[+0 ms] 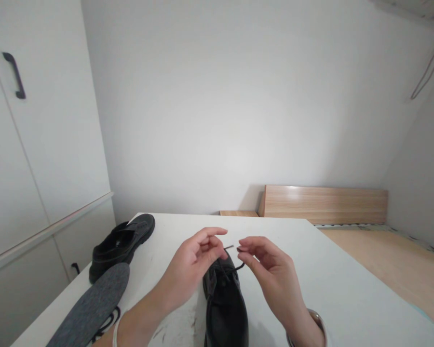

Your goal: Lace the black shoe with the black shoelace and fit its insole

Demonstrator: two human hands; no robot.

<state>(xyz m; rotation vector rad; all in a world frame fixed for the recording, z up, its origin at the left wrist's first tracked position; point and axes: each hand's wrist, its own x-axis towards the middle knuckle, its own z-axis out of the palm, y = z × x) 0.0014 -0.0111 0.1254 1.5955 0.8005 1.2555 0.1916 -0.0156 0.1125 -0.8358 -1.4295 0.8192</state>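
A black lace-up shoe [227,313] stands on the white table in front of me, its opening towards me and its toe pointing away. Over its left side, my left hand [198,255] pinches one end of the black shoelace [228,247], whose tip sticks out past the fingers. My right hand [267,262] is to the right of the shoe, thumb and fingertips closed on the lace's other end, which curves up from the eyelets. The fingers partly cover the toe.
A second black shoe [110,248] rests at the table's left edge. Nearer lies a grey insole [94,308], with a loose black lace [110,320] beside it. White cabinets [58,120] stand left of the white table [292,289]; a wooden bed frame [325,205] is at the right.
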